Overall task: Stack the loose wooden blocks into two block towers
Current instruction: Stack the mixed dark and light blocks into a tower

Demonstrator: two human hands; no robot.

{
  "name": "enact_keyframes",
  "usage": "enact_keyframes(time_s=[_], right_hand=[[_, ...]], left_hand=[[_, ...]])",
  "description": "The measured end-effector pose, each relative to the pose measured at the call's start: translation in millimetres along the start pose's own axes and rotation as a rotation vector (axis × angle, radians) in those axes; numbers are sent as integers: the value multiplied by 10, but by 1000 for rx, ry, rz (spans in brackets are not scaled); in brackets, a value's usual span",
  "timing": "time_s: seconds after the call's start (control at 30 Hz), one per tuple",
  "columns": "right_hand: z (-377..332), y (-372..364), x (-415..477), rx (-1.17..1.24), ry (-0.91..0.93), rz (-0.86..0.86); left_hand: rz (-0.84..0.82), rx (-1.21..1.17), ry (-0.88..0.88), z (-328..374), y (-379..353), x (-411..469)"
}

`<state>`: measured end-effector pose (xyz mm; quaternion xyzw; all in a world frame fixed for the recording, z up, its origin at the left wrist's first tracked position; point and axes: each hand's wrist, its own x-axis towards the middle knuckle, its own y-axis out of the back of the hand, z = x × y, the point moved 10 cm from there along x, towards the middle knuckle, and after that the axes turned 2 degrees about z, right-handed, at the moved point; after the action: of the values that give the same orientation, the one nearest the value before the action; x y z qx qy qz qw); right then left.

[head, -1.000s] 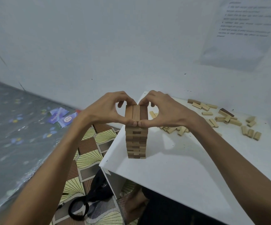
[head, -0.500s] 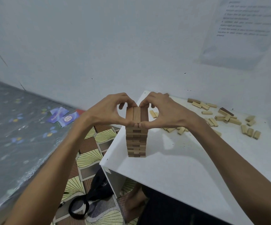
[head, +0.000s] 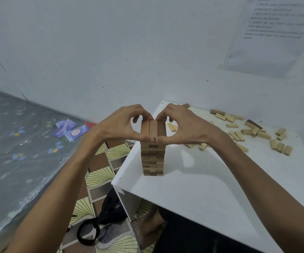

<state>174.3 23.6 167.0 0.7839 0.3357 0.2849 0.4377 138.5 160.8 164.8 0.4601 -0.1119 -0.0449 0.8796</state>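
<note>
The block tower stands upright near the front left corner of the white table, its layers laid crosswise to one another; its top layer is three darker blocks side by side, running away from us; our left hand and right hand close on that layer from either side, thumbs along its near end and forefingers arched over to its far end, so each hand pinches it, the thumb tips meeting or nearly so at the middle; we judge this to be squaring the layer up; the blocks look light, stiff and smooth, so we expect them to slide easily on one another, and nothing but their weight holds the tower together; we would squeeze evenly from both sides and keep any push low and gentle, since a one-sided nudge could shear the layers; the loose blocks lie scattered at the far right of the table, well apart from the tower, and are best taken by their long sides; we see only one tower, so much of the task seems left; beyond the table are a patterned floor, a black bag, a mattress with cards on it, and a printed sheet on the wall
</note>
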Motion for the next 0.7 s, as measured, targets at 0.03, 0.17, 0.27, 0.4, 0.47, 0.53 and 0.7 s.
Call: enact_keyframes(time_s=[0.03, 0.17, 0.27, 0.4, 0.47, 0.53, 0.7], right_hand=[[-3, -2, -4, 1, 1, 0], [-5, -17, -4, -4, -1, -13], [21, -49, -13, -24, -23, -48], [67, -53, -59, -14, -51, -84], [107, -28, -88, -23, -60, -85], [145, -7, -121, -24, -68, -87], [200, 48, -211, 19, -64, -77]], left_hand=[[-2, 2, 0, -1, -1, -1], [-19, 21, 8, -9, -8, -10], [-17, 18, 5, -6, -7, -26], [1, 8, 6, -46, 23, -57], [11, 5, 4, -76, 52, -84], [23, 8, -8, -86, 82, -107], [41, -61, -36, 19, 122, -94]])
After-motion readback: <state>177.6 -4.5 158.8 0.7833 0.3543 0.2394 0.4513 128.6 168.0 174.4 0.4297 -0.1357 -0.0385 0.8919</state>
